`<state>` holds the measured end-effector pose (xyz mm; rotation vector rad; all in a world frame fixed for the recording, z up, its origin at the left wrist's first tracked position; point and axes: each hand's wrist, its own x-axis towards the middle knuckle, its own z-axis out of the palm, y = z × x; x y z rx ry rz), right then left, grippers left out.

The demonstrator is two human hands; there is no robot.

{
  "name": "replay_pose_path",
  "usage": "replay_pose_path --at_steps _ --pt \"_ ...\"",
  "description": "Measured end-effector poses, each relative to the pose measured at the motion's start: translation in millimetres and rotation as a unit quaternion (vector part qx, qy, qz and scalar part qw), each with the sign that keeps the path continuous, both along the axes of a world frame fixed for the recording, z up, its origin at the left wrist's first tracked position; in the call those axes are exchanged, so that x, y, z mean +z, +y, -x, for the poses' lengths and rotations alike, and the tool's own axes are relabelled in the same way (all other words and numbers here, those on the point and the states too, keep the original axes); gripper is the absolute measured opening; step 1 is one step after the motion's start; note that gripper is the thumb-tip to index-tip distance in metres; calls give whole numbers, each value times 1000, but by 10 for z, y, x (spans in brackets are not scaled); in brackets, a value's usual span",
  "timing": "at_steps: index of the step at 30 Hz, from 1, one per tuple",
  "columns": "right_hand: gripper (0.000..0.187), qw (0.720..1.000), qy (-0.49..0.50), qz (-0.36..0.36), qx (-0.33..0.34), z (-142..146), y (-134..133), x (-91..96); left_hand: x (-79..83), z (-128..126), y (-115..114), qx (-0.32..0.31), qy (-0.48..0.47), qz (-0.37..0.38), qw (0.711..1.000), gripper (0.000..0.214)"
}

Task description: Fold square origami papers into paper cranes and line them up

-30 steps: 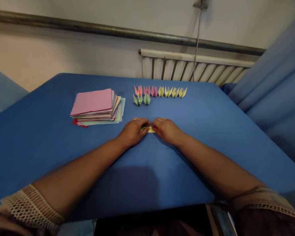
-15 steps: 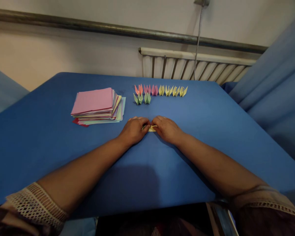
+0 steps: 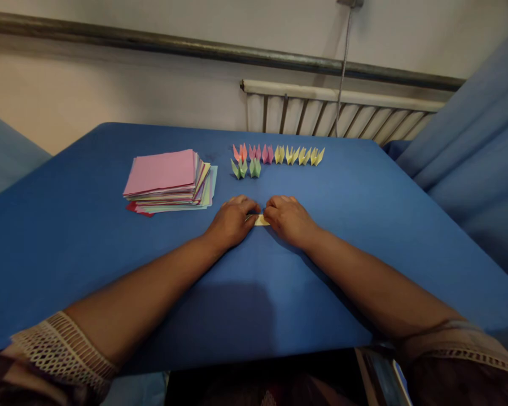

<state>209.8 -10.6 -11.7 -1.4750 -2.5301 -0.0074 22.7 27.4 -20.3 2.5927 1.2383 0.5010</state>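
Observation:
My left hand [image 3: 232, 221] and my right hand [image 3: 288, 219] rest close together on the blue table [image 3: 88, 248], fingers curled. Between their fingertips they pinch a small folded pale yellow paper [image 3: 261, 220], pressed flat on the table; most of it is hidden under the fingers. Just beyond the hands stand rows of small folded paper figures [image 3: 278, 155]: pink, yellow and green ones.
A stack of coloured square paper sheets [image 3: 167, 180], pink on top, lies at the left of the figures. A radiator [image 3: 338, 115] and a wall pipe run behind the table. Blue cloth [image 3: 469, 141] hangs at the right.
The hands have shifted slightly away from me and closed in on the yellow paper, so less of it shows between the fingers.

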Motion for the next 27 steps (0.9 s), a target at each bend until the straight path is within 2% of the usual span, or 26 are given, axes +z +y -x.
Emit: replay_pose_path --at_steps 6,10,16,23,27 --pt "37 999 -23 19 -15 40 -180 -61 118 68 -44 -61 114 -49 990 22" --pt "37 998 -5 38 -45 91 -364 -75 213 97 -212 -97 182 -86 975 28" --pt "49 998 15 43 -51 128 -514 -94 228 67 -460 -88 229 -86 966 42" --pt "53 996 0 59 -64 129 -548 -45 286 149 -464 -98 219 -46 970 43" --pt "55 995 -12 67 -79 134 -545 -13 328 186 -491 -78 255 -35 963 42"
